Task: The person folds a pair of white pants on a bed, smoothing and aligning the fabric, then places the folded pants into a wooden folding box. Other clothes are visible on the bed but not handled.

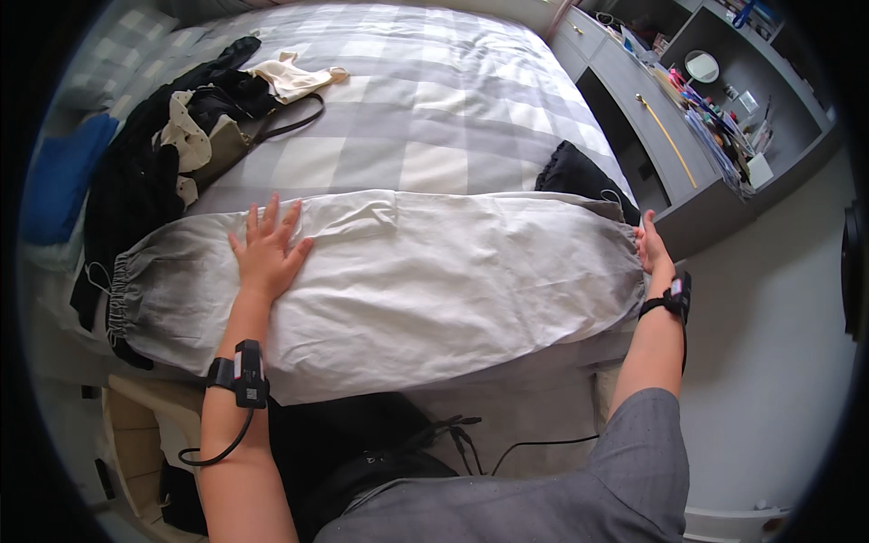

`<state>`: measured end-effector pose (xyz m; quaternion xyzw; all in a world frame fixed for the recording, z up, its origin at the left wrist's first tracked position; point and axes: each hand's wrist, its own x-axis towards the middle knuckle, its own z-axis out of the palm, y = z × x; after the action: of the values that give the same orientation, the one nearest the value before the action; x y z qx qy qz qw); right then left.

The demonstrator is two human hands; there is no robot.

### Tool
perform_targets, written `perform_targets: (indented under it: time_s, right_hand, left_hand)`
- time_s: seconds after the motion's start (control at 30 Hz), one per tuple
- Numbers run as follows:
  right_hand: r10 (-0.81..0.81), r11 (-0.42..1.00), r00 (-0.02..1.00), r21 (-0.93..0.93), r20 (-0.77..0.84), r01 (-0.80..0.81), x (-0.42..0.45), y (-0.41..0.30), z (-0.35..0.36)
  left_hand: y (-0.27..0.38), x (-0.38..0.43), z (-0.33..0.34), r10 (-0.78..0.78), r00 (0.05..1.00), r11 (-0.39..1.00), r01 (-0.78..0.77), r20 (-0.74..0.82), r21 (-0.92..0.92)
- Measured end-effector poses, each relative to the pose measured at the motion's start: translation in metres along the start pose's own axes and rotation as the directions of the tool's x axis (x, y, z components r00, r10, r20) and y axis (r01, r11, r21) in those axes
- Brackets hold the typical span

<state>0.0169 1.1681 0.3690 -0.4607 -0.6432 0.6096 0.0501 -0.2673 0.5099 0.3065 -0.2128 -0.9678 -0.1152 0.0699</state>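
Note:
A pair of pale off-white trousers (434,271) lies folded lengthwise across the near edge of the bed. Its gathered elastic waistband (119,298), with a white drawcord, is at the left. The gathered hem (631,251) is at the right. My left hand (266,248) rests flat on the fabric toward the waistband end, fingers spread. At the hem is my right hand (653,248), its thumb raised and its fingers against the gathered edge. Those fingertips are partly hidden, so I cannot tell whether they grip the cloth.
Black clothing (129,170), a cream garment (292,75) and a bag with a dark strap (299,122) lie at the bed's left. A black garment (580,173) sits behind the hem. A grey desk (652,129) stands right; a beige chair (129,448) is low left.

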Motion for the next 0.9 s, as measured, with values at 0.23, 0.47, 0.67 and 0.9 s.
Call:
perform_targets:
  time_s: [0.23,0.47,0.67,0.9]
  right_hand:
    - [-0.235,0.961,0.968,-0.172,-0.092,0.217,-0.045,0.038,-0.020]
    - [-0.643,0.766,0.764,0.062,0.049,0.640,-0.047,-0.001,-0.018]
    - [-0.613,0.658,0.783,-0.617,-0.105,0.432,-0.020,0.008,-0.016]
    - [-0.729,0.538,0.637,-0.785,-0.251,0.307,-0.017,0.003,-0.018]
  left_hand:
    - [0.001,0.001,0.001,0.000,1.000,1.000,0.000,-0.015,0.026]
    - [0.000,0.001,0.001,0.002,1.000,1.000,-0.001,-0.018,0.021]
    - [-0.001,0.001,0.002,0.002,0.999,1.000,-0.002,-0.035,-0.001]
    - [-0.002,0.001,0.003,0.011,0.999,1.000,-0.011,-0.045,-0.005]
